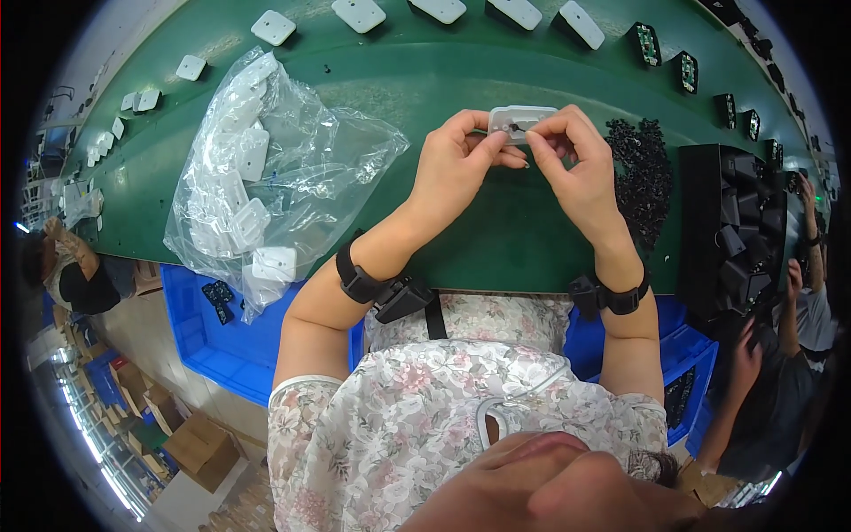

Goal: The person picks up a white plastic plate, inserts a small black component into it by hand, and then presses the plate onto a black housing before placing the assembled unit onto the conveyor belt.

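A white plastic cover, hollow side showing, is held above the green bench in front of me. My left hand grips its left end between thumb and fingers. The fingertips of my right hand are pinched together at the cover's inner face. A small black part sits at those fingertips, over the middle of the cover; whether it touches the cover I cannot tell. Right of my right hand lies a spread pile of small black parts. Black bands with small boxes are strapped on both forearms.
On the left, a clear plastic bag holds several white covers. More white covers and black housings with green circuit boards line the bench. A black box of black housings stands right; blue bins sit below. Co-workers flank me.
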`<state>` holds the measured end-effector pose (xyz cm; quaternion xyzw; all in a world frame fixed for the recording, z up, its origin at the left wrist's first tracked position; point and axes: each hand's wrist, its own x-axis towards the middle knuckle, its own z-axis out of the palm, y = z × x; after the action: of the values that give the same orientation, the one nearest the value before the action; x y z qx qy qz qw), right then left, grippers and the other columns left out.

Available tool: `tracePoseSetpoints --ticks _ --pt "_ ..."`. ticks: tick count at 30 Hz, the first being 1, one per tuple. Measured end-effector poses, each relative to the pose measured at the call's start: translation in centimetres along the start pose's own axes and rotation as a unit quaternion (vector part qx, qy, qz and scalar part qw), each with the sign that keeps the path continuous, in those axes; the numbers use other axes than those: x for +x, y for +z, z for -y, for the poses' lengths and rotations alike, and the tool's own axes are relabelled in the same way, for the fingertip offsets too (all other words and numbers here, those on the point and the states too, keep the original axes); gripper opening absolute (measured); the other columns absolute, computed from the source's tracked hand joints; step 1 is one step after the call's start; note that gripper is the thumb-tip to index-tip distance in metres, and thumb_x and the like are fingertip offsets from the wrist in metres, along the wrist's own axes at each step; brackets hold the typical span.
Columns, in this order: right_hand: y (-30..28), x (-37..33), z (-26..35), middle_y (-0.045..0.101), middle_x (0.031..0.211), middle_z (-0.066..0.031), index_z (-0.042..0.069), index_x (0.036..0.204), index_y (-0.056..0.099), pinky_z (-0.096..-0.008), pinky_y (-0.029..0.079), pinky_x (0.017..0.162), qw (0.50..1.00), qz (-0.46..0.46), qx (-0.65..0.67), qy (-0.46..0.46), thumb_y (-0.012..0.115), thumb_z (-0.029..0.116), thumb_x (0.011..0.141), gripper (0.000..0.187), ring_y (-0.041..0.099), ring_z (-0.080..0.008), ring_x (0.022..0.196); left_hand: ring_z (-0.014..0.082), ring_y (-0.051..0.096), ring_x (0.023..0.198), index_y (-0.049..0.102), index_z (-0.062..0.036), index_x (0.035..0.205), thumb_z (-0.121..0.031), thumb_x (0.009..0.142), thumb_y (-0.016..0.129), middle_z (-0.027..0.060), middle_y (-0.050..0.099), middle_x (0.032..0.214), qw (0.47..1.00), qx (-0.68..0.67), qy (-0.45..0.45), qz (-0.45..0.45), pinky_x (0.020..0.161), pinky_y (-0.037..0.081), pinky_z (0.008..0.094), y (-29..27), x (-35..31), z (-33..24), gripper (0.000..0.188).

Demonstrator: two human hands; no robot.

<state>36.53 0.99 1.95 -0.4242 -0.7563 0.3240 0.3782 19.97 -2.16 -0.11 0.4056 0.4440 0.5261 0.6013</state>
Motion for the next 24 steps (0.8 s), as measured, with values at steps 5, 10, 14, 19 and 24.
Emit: tracePoseSetpoints --ticks 5,10,14,19,24 --pt "0.7 -0.3 0.1 0.049 0.076 0.0004 0.002 0.082 0.057 -0.0206 0.035 0.058 1.000 -0.018 0.004 0.007 0.065 0.005 0.083 0.008 0.044 -0.0068 0.065 0.0156 0.067 0.078 0.054 0.0055 0.100 -0.003 0.092 0.054 0.0112 0.064 0.088 0.999 -0.020 0.046 0.001 0.069 0.054 0.0248 0.3 0.0 0.6 0.012" --pt "1.0 -0.6 0.0 0.048 0.076 0.0015 0.003 0.082 0.057 -0.0202 0.033 0.056 0.998 -0.004 0.038 0.040 0.065 0.007 0.083 0.009 0.042 -0.0060 0.063 0.0131 0.063 0.071 0.055 0.0032 0.092 -0.002 0.089 0.058 0.0078 0.061 0.085 0.993 0.032 0.116 -0.016 0.064 0.053 0.0240 0.2 -0.1 0.8 0.007" --pt "0.4 -0.5 0.1 0.049 0.080 0.0014 0.004 0.085 0.059 -0.0204 0.033 0.058 1.000 -0.014 0.018 -0.013 0.068 0.009 0.082 0.011 0.043 -0.0068 0.067 0.0126 0.063 0.070 0.055 0.0033 0.093 -0.002 0.089 0.058 0.0076 0.061 0.084 0.994 -0.005 0.105 -0.003 0.064 0.053 0.0235 0.0 -0.4 0.2 0.007" --pt "-0.8 -0.1 0.6 0.051 0.088 0.0011 0.006 0.092 0.060 -0.0219 0.034 0.063 0.998 -0.033 -0.022 -0.043 0.073 0.010 0.077 0.020 0.046 -0.0088 0.077 0.0119 0.063 0.069 0.055 0.0030 0.092 -0.002 0.089 0.058 0.0067 0.062 0.081 0.996 0.002 0.088 0.017 0.062 0.052 0.0226 0.2 -0.6 0.0 0.006" --pt "-0.6 -0.4 -0.3 0.052 0.081 0.0026 0.004 0.086 0.056 -0.0197 0.034 0.060 0.998 0.023 0.031 0.040 0.071 0.010 0.079 0.017 0.044 -0.0045 0.070 0.0118 0.063 0.069 0.056 0.0030 0.093 -0.003 0.089 0.058 0.0075 0.063 0.082 0.996 0.019 0.078 0.028 0.064 0.052 0.0226 0.1 -0.5 0.3 0.007"
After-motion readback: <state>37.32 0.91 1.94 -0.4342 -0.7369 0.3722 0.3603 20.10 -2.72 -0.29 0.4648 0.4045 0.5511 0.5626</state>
